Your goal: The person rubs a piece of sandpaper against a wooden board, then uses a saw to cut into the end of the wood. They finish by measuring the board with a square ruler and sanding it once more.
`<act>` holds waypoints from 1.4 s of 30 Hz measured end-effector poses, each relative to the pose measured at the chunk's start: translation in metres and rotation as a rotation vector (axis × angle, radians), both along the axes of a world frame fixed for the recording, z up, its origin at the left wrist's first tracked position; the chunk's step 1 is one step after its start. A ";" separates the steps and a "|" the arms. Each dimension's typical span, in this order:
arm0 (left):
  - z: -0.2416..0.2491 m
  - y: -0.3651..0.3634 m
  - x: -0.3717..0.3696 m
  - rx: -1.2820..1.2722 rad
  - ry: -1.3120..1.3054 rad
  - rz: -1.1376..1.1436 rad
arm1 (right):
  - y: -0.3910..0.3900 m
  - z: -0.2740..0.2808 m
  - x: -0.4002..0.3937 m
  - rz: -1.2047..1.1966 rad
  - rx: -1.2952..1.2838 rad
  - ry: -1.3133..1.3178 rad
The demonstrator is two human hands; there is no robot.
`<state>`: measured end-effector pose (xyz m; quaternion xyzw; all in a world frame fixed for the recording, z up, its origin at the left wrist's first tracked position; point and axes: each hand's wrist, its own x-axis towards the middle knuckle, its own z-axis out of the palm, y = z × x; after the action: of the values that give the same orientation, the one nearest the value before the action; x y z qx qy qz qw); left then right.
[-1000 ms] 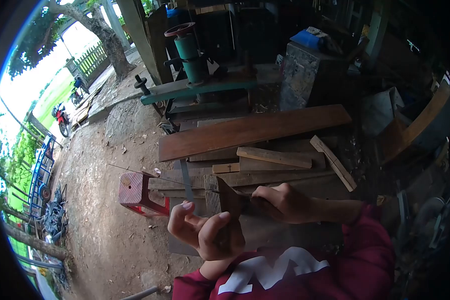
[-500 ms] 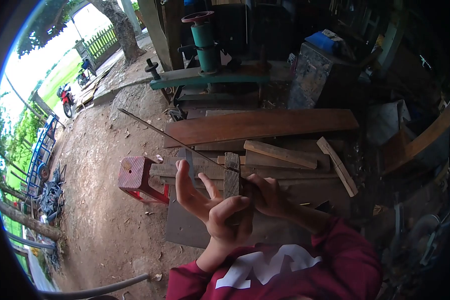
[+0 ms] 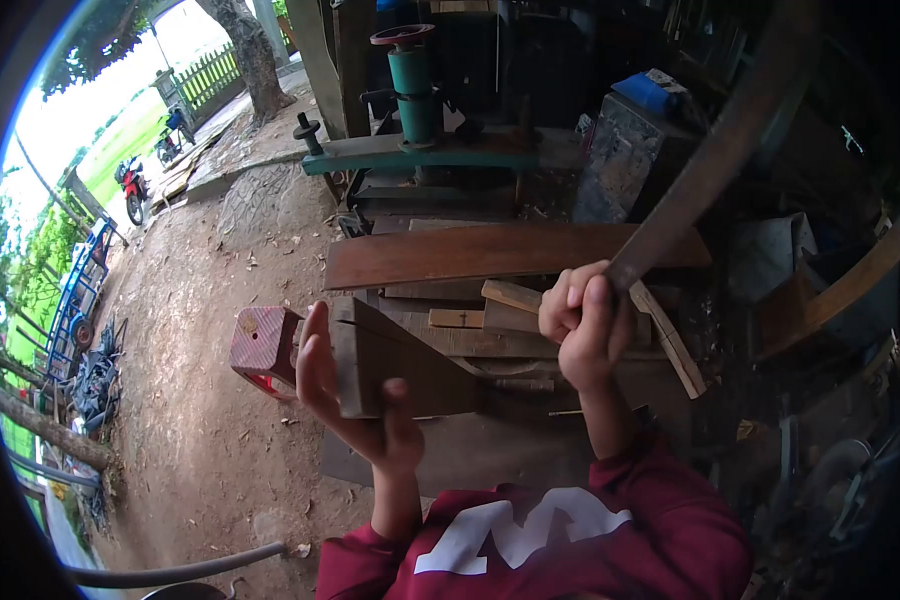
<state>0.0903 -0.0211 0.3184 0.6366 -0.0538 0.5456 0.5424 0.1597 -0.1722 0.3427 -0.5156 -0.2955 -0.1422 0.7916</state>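
My left hand point(image 3: 355, 400) grips the near end of a thick wooden board point(image 3: 410, 360), thumb on one side and fingers on the other. A narrow dark slot runs in from the board's end, close to its upper edge. In my right hand point(image 3: 590, 325), closed in a fist, is one end of a long flat blade point(image 3: 710, 185) that looks like a saw blade. It slants up to the right, apart from the board; motion blurs it and its teeth cannot be made out.
A reddish-brown plank point(image 3: 510, 252) and several wood pieces lie ahead. To the left stands a pink stool point(image 3: 260, 338) on dirt ground. Behind are a green metal machine point(image 3: 415, 100) and a grey box point(image 3: 620, 150) with a blue item on top. A curved pipe point(image 3: 180, 573) lies at lower left.
The blade has come away from the wooden piece and swung up to the right with my right hand. My left hand has moved left and turned the wood, so its broad face shows.
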 end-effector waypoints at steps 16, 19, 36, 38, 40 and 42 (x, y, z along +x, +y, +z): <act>-0.076 0.159 -0.127 -0.761 0.214 0.577 | -0.120 -0.128 -0.034 -0.228 -0.400 0.902; -0.084 0.165 -0.143 -0.810 0.245 0.629 | -0.124 -0.149 -0.036 -0.295 -0.321 0.961; -0.039 0.094 -0.071 -0.275 -0.060 -0.247 | -0.054 -0.167 -0.024 -0.007 -0.491 0.858; -0.030 0.080 -0.055 -0.180 -0.001 -0.393 | -0.057 -0.173 -0.025 -0.040 -0.599 0.749; -0.016 0.060 -0.042 -0.242 -0.063 -0.492 | -0.064 -0.184 -0.027 -0.095 -0.637 0.647; -0.008 0.047 -0.036 -0.223 -0.041 -0.494 | -0.074 -0.195 -0.031 -0.112 -0.647 0.630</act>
<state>0.0545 0.0261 0.3101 0.5292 -0.1578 0.4121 0.7247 0.1290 -0.2462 0.1477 -0.7697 -0.0411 0.0788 0.6322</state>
